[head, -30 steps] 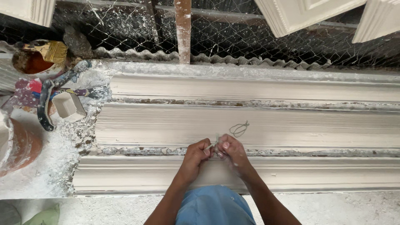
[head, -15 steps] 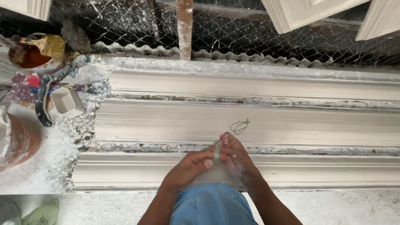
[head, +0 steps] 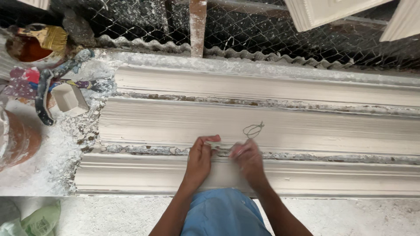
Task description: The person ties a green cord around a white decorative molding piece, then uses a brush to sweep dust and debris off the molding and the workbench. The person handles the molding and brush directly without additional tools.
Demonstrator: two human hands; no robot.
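Long white plaster cornice mouldings (head: 271, 124) lie side by side across the bench. My left hand (head: 200, 158) and my right hand (head: 247, 159) rest close together on the nearest moulding, fingertips at the crusted seam between two lengths. Both pinch a thin fibre strand there; the right hand is blurred. A small loop of thin wire or string (head: 253, 130) lies on the middle moulding just beyond my right fingers. My blue-clad knee (head: 223, 214) is below the hands.
At the left stand a small white plaster cup (head: 69, 98), a plaster-caked tool (head: 43, 96), a brush (head: 48, 37) over a brown bowl, and a rusty round container (head: 15, 142). Chicken-wire mesh (head: 262, 30) runs behind the bench. A green bag (head: 41, 218) lies on the floor.
My hands slid a little toward me, then moved apart slightly along the seam, the left hand shifting left. The wire loop has stayed put.
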